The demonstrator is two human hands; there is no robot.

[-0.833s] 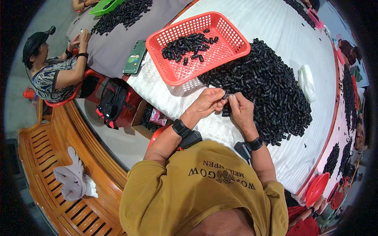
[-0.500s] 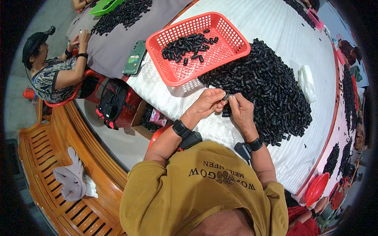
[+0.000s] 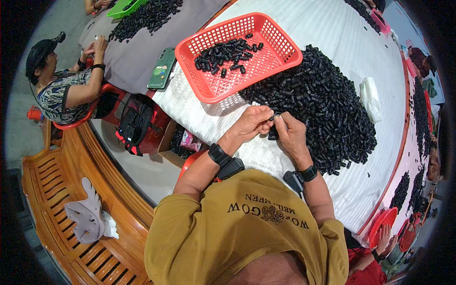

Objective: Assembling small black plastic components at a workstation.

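Both hands are working together over the near edge of the worktop point(image 3: 332, 52), which is covered in a white ribbed cloth. The left hand point(image 3: 251, 124) and the right hand point(image 3: 290, 135) are meeting fingertip to fingertip, pinched on one small black plastic cylindrical piece point(image 3: 274, 117) held just above the cloth. Whether it is one piece or two being joined, I cannot tell.

Judgement: handling of a single piece is under way, taken from the large heap of black plastic pieces point(image 3: 318, 107) lying just beyond the right hand. The red perforated plastic basket point(image 3: 237, 52), partly filled with like pieces, is sitting ahead and to the left; reaching it would call for a forward stretch of the left hand.

Room: a dark green phone point(image 3: 162, 69) is lying beside the basket, a white crumpled rag point(image 3: 370, 97) past the heap. Another person point(image 3: 61, 85) is sitting at a neighbouring grey-covered table point(image 3: 128, 52). A curved wooden bench point(image 3: 71, 209) is running along the left.
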